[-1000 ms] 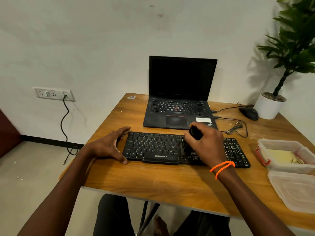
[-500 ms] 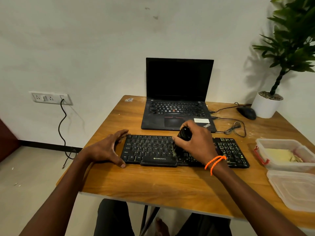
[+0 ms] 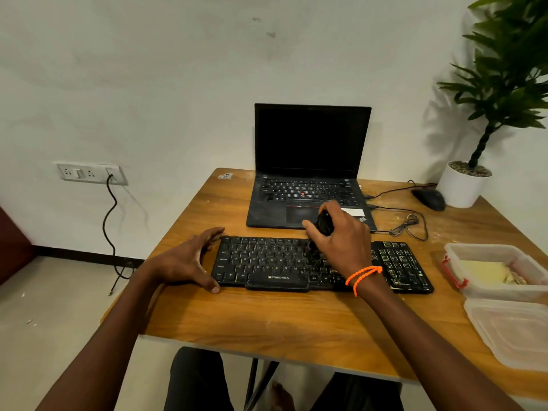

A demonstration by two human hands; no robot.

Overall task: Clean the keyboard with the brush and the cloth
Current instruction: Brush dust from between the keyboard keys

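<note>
Right hand grips brush, bristles down on middle keys of keyboard near table front edge; left hand, spread open, braces keyboard's left end, likely against sliding.

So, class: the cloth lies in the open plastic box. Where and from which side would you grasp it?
Pinch the cloth at its flat yellow middle, coming straight down from above: the box is lidless and its walls block any sideways approach. The right hand is nearer but holds the brush.
</note>
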